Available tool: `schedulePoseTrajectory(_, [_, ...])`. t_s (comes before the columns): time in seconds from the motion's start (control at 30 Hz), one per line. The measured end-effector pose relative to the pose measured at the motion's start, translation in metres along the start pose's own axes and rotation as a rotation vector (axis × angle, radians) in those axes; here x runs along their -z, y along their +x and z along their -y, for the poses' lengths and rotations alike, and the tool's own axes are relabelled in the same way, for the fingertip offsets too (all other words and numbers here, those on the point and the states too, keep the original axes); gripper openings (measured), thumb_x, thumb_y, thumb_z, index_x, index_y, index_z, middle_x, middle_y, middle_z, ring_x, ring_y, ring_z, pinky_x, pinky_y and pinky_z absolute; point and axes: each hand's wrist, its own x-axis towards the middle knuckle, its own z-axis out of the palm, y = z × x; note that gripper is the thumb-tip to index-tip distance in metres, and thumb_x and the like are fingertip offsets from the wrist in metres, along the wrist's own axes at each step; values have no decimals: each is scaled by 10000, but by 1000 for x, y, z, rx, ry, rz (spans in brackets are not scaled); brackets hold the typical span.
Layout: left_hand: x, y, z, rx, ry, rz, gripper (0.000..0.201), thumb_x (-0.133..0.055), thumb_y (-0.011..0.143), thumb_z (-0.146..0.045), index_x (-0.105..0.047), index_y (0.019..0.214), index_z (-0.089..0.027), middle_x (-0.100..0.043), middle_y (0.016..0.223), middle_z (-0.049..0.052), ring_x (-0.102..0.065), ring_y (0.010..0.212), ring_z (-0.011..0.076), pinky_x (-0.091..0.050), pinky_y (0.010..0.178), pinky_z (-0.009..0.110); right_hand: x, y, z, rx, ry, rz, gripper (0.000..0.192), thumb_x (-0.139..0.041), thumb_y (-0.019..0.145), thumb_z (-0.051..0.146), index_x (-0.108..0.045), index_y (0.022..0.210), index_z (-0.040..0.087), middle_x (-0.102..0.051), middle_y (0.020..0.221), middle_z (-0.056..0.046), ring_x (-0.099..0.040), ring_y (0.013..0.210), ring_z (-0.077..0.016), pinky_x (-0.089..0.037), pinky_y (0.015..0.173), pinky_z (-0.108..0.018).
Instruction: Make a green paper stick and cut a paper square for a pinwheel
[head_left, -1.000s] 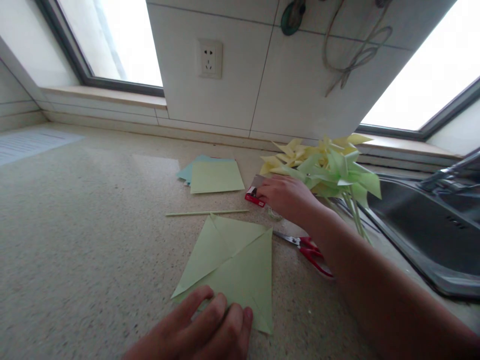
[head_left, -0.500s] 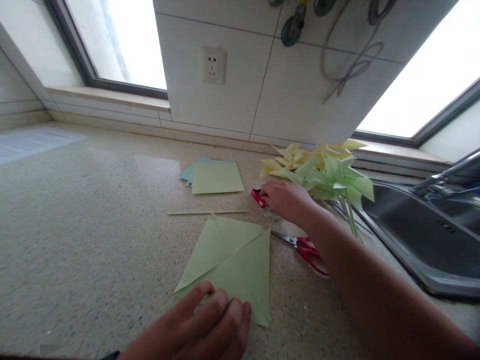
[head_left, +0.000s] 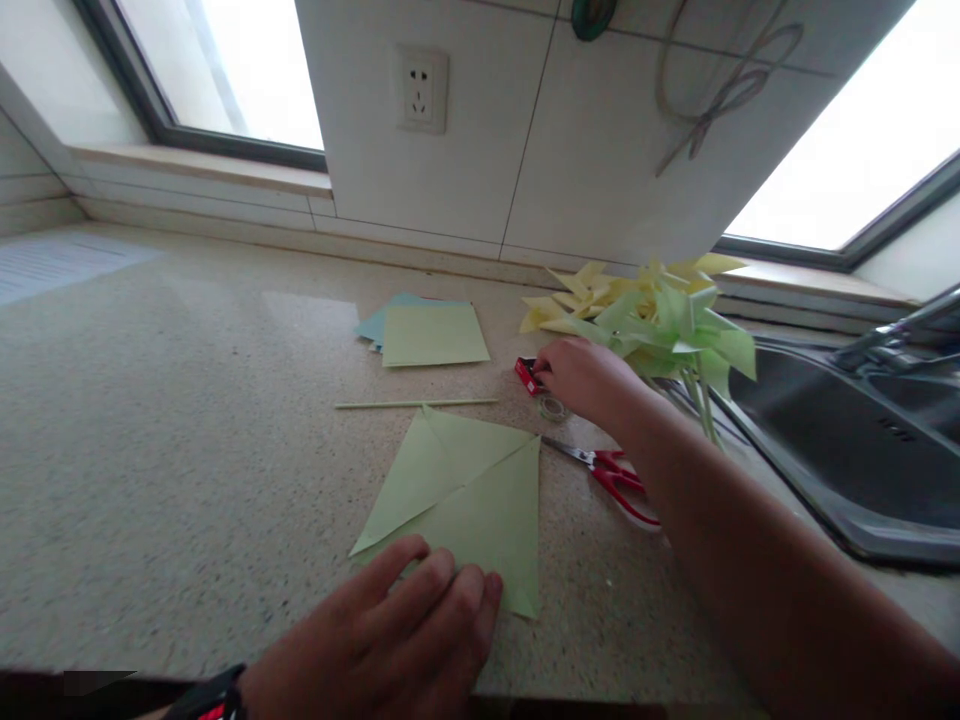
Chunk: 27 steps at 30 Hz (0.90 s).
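A light green paper square (head_left: 472, 490) cut along its diagonals lies flat on the speckled countertop (head_left: 187, 450). My left hand (head_left: 397, 630) rests flat on its near corner, fingers together. My right hand (head_left: 581, 378) reaches across to a small red object (head_left: 529, 375) beyond the paper, fingertips closed on it. A small roll of clear tape (head_left: 553, 408) sits just under that hand. A thin pale green stick (head_left: 416, 403) lies along the paper's far edge. Red-handled scissors (head_left: 615, 482) lie beside the paper, under my right forearm.
A pile of green and yellow paper pinwheels (head_left: 652, 325) on sticks lies behind my right hand. A small stack of green and blue paper sheets (head_left: 427, 333) sits further back. A steel sink (head_left: 862, 450) opens at the right. A tiled wall with a socket (head_left: 421, 88) stands behind.
My right hand has shifted slightly right over the red object, uncovering the tape roll. The left hand stays on the paper. The camera has tilted a little.
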Motion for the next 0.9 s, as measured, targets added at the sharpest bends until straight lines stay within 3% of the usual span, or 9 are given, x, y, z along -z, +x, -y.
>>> schedulePoseTrajectory(0.27, [3, -3, -1, -14, -19, 60, 379, -539, 1017, -394, -637, 1292, -153, -715, 1186, -11, -548, 1072, 208, -370, 1011, 405, 0, -1, 2, -13, 53, -66, 253, -626, 985, 356, -660, 1143, 161, -687, 1143, -75, -680, 980, -207, -577, 866, -422])
schedulePoseTrajectory(0.47, [5, -4, -2, -13, -43, 76, 398, -540, 1017, -398, -628, 1311, -145, -708, 1204, 3, -550, 1083, 212, -371, 1015, 407, -3, -2, 0, -36, 177, -251, 249, -505, 987, 259, -708, 906, 140, -742, 954, -128, -682, 878, -235, -502, 742, -333])
schedulePoseTrajectory(0.6, [4, -4, -2, 21, -72, 69, 381, -560, 1007, -374, -634, 1302, -144, -714, 1191, 3, -556, 1083, 206, -372, 1021, 389, -4, -5, -1, -61, 267, -364, 162, -562, 896, 249, -703, 889, 170, -755, 925, -125, -665, 822, -248, -441, 666, -323])
schedulePoseTrajectory(0.73, [2, -6, -1, 40, -121, 40, 373, -568, 1002, -405, -655, 1274, -165, -719, 1194, -10, -553, 1103, 194, -364, 1027, 367, -4, -10, -2, -63, 350, -503, 92, -612, 824, 224, -689, 866, 195, -736, 802, -78, -636, 735, -229, -434, 689, -331])
schedulePoseTrajectory(0.9, [2, -8, -1, 21, -121, 45, 373, -596, 989, -419, -669, 1245, -158, -726, 1167, -6, -560, 1078, 192, -368, 1021, 372, -4, -16, 0, 41, 479, -635, 49, -633, 802, 205, -674, 816, 182, -726, 809, -56, -640, 727, -190, -464, 749, -321])
